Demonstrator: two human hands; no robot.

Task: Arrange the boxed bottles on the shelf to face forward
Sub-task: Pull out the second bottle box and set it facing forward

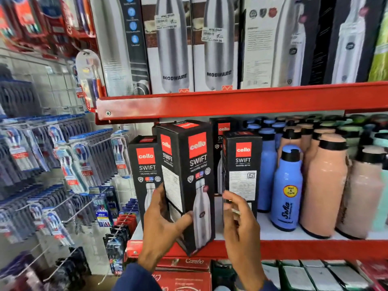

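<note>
Black Cello Swift bottle boxes stand on the white shelf (277, 229) with its red front edge. My left hand (161, 225) grips the middle box (189, 181) near its bottom; that box is tilted, one corner toward me, out over the shelf's front edge. To its left a box (143, 175) stands with its front forward. On the right another box (242, 171) shows its label side. My right hand (241, 223) is just in front of that box's lower part, fingers curled, touching or nearly touching it. A further box (222, 131) stands behind.
Blue bottles (286, 192) and peach bottles (323, 185) crowd the shelf to the right. The upper red shelf (231, 101) carries tall steel-bottle boxes. Toothbrush packs (69, 164) hang on hooks at left. Red boxes (184, 276) lie below.
</note>
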